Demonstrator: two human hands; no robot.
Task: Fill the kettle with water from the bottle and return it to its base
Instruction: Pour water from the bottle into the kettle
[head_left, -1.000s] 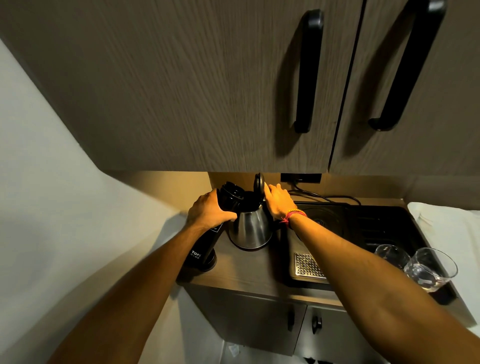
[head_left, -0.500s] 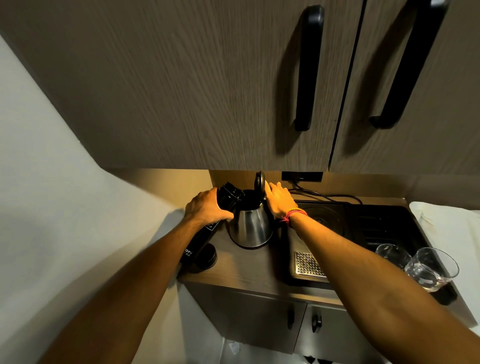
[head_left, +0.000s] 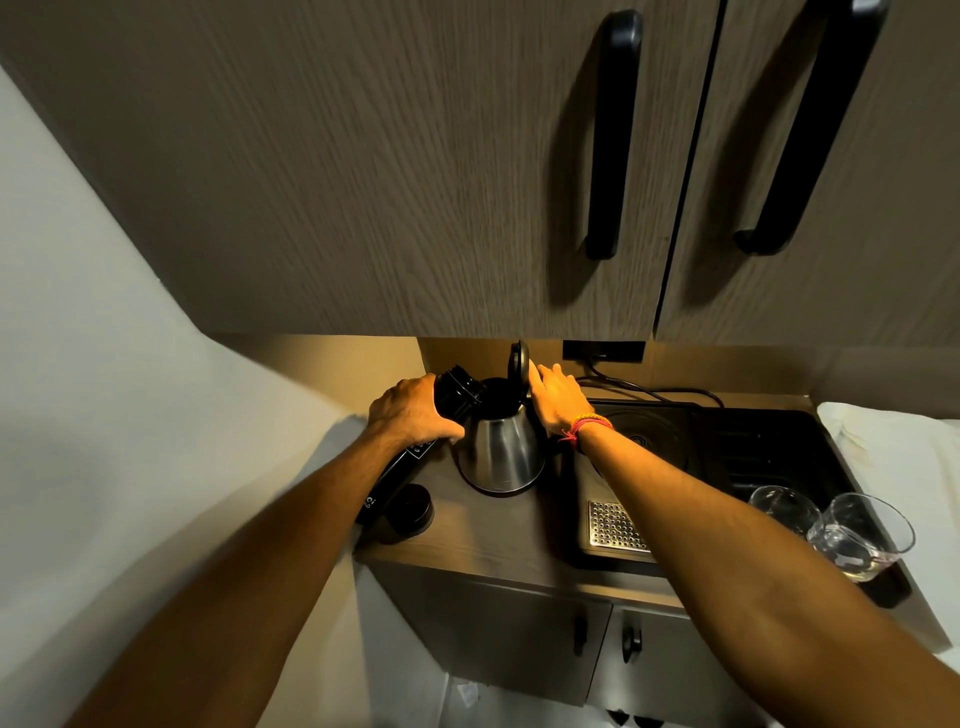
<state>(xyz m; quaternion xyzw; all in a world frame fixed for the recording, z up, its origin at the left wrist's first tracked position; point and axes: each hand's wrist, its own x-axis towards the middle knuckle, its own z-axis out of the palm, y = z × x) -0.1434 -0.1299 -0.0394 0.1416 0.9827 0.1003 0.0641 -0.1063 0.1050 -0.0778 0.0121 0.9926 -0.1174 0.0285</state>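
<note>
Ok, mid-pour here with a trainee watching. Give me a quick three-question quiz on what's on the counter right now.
1. True or false: the kettle has its lid flipped open.
2. Which hand tilts the black bottle toward the kettle's opening? A) left hand B) right hand C) neither
3. Fill in: the bottle's loose cap lies on the ______, beside the bottle's lower end.

Key
1. True: the lid stands upright at the back of the opening.
2. A: the left hand's fingers wrap the bottle; the right hand rests at the kettle's handle side.
3. Counter.
</note>
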